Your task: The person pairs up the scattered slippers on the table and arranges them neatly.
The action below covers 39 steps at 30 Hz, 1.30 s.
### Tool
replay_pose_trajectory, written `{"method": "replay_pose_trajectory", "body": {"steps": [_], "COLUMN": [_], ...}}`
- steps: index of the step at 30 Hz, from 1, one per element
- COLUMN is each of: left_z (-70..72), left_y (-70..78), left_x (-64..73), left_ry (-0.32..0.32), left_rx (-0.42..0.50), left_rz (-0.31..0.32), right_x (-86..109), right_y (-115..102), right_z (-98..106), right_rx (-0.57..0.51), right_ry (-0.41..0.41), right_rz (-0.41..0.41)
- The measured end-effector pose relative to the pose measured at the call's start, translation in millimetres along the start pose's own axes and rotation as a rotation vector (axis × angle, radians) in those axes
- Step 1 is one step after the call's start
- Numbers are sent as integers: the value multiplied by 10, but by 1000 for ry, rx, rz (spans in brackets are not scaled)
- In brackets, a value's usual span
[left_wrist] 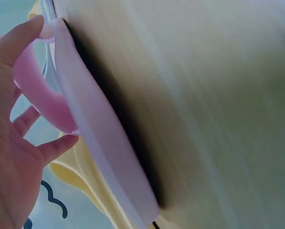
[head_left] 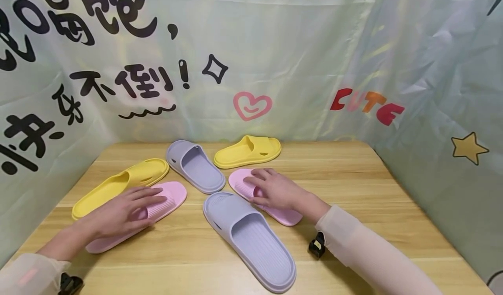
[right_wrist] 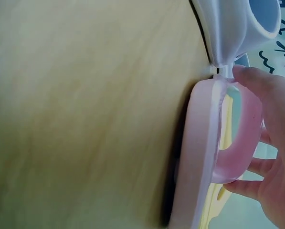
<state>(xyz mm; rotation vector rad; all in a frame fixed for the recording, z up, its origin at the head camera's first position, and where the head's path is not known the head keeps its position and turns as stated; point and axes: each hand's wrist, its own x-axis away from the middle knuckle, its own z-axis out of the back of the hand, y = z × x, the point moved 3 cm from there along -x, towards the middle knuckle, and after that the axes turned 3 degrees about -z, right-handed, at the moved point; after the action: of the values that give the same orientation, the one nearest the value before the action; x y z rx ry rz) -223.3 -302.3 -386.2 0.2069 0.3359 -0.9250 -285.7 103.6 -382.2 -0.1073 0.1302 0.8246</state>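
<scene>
Both hands (head_left: 280,193) pinch pink slippers (head_left: 171,199) by straps (left_wrist: 43,101) | lavender slippers (head_left: 255,240): whole in head view, partial in right-wrist

One pink slipper (head_left: 167,204) slants, ribbed strap up, heel towards the table's (head_left: 361,207) near left corner; its pink partner (head_left: 283,215) sits mid-table, toe angling far-left!

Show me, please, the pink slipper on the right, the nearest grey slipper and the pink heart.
Right pink slipper (head_left: 286,217): head view, heel end.
Nearest grey slipper (head_left: 257,241): head view, footbed.
Pink heart (head_left: 251,110): head view, central smile.
</scene>
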Motion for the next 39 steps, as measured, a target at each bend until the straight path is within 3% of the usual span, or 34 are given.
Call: {"method": "replay_pose_trajectory", "body": {"steps": [12, 21, 34, 39], "left_z": [-41, 24, 124, 172], "left_y": [25, 92, 146, 174], "left_x": [-104, -250, -500, -630], "left_ry": [15, 45, 29, 2], "left_rx": [-20, -30, -73, -92], "left_rz": [-25, -66, -57, -25], "right_x": [63, 134, 276, 327], "right_y": [29, 90, 185, 220], "right_z": [52, 128, 201, 242], "right_rx": [-34, -48, -29, -6], "right_ry": [-8, -10, 60, 91], "right_rz": [-14, -35, -36, -35]}}
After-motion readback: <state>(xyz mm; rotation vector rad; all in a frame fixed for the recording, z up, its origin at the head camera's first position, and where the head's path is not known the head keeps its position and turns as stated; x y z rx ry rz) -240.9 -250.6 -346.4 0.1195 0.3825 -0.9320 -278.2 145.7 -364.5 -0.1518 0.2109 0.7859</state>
